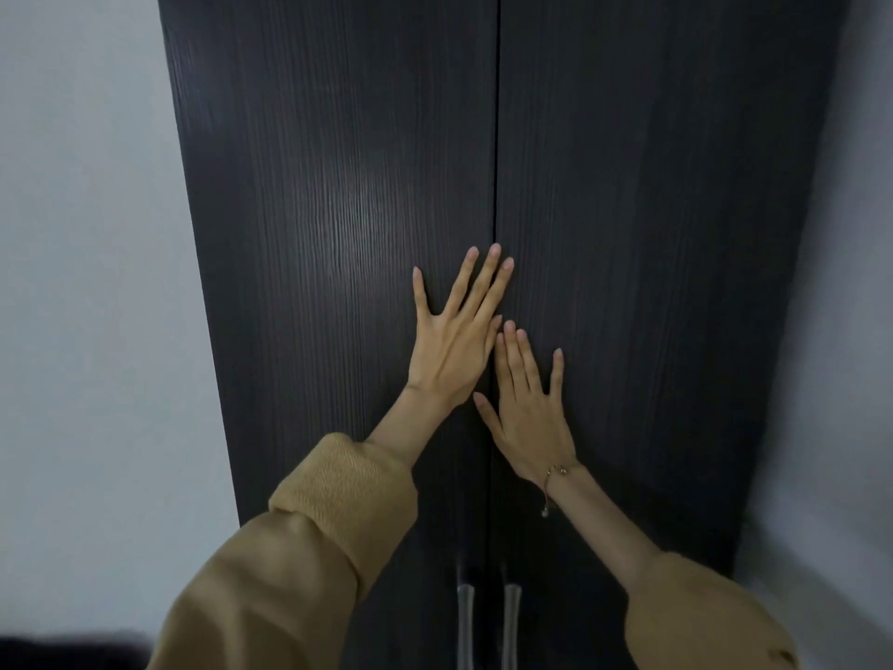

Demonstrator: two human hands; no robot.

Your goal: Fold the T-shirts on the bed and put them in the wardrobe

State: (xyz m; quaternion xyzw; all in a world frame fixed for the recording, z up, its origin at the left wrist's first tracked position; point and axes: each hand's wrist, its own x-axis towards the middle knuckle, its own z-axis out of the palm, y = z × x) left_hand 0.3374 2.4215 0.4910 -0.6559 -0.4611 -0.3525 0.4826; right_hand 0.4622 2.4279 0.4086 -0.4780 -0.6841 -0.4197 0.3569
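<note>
A tall dark wood-grain wardrobe (338,186) fills the view, both doors closed with a thin seam down the middle. My left hand (454,340) lies flat on the left door, fingers spread, fingertips reaching the seam. My right hand (529,408) lies flat on the right door just below it, fingers apart, a thin bracelet on the wrist. Neither hand holds anything. Two silver door handles (488,621) hang side by side near the bottom, under my forearms. No T-shirts and no bed are in view.
Pale walls flank the wardrobe on the left (87,282) and on the right (850,331). A dark edge (63,652) shows in the bottom left corner. My sleeves are mustard yellow.
</note>
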